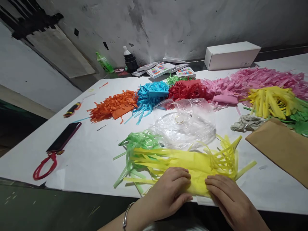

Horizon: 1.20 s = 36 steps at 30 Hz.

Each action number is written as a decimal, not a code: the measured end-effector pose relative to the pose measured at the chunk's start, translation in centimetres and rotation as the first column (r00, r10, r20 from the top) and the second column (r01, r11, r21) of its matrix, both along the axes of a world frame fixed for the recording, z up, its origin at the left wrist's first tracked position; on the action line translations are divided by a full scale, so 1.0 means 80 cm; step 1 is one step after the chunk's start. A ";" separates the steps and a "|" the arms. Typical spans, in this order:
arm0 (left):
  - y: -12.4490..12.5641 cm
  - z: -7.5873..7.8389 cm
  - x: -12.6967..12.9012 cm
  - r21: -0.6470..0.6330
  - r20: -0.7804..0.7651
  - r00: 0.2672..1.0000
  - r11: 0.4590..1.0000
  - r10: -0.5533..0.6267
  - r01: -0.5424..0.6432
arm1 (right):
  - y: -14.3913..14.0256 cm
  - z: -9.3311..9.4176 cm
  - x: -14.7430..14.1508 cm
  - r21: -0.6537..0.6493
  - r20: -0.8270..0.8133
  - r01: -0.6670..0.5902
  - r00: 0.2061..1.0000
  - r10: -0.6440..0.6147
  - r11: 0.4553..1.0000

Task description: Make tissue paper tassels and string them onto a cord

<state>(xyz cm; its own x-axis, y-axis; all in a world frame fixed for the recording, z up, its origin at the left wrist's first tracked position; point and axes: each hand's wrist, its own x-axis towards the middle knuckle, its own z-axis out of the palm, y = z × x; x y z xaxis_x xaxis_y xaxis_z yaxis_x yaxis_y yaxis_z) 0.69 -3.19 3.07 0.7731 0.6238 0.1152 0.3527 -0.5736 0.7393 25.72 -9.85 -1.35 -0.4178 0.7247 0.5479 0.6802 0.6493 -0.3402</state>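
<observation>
Both hands lay flat at the table's near edge — the left hand (168,189) and right hand (228,197) pressed on the yellow fringed paper (192,165). Light green fringed paper (137,144) lay just left, touching it — a crumpled clear plastic bag (185,123) sat behind.

A white paper-covered table (91,160) bears coloured fringed paper bundles (149,96), a clear plastic bag (185,123), a phone (64,136) and a brown envelope (284,149).

Single head-worn view, forward and down, close over the table (91,160).
</observation>
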 end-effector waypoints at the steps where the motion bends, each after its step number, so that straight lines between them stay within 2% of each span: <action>1: 0.000 0.001 0.001 0.004 -0.013 1.000 1.000 0.000 0.000 | -0.001 0.001 -0.002 -0.035 -0.038 0.029 0.999 -0.031 0.999; 4: 0.001 -0.002 0.005 0.038 -0.026 0.999 0.999 0.024 -0.023 | 0.003 0.006 -0.012 -0.082 -0.102 0.099 0.989 -0.108 0.992; 8: 0.003 -0.011 0.008 0.060 -0.067 0.994 0.995 0.082 -0.078 | 0.013 0.012 -0.018 0.043 -0.015 0.083 0.996 -0.082 0.996; 10: 0.006 -0.011 0.009 0.064 -0.133 0.983 0.991 0.126 -0.119 | 0.017 0.013 -0.016 0.033 -0.029 0.113 0.993 -0.112 0.993; 14: 0.025 -0.002 0.015 0.135 -0.303 0.917 0.965 0.257 -0.226 | 0.022 0.009 -0.015 -0.036 -0.047 0.248 0.967 -0.249 0.968; 19: 0.060 0.001 0.032 0.225 -0.509 0.810 0.953 0.291 -0.201 | 0.036 0.004 -0.023 -0.030 0.128 0.471 0.876 -0.464 0.882; 23: 0.078 -0.008 0.042 0.238 -0.534 0.797 0.954 0.283 -0.180 | 0.045 0.007 -0.023 0.008 0.275 0.548 0.803 -0.529 0.836; 26: 0.080 -0.012 0.044 0.244 -0.544 0.791 0.954 0.281 -0.172 | 0.046 0.009 -0.022 0.055 0.319 0.574 0.765 -0.559 0.817; 28: 0.078 -0.012 0.045 0.249 -0.543 0.790 0.953 0.284 -0.172 | 0.045 0.009 -0.022 0.068 0.279 0.544 0.795 -0.539 0.836; 31: 0.075 -0.013 0.044 0.250 -0.543 0.789 0.952 0.288 -0.175 | 0.044 0.008 -0.022 0.018 0.230 0.496 0.843 -0.486 0.868; 36: 0.073 -0.017 0.043 0.239 -0.543 0.790 0.955 0.283 -0.177 | 0.040 0.004 -0.004 0.026 0.239 0.576 0.790 -0.565 0.817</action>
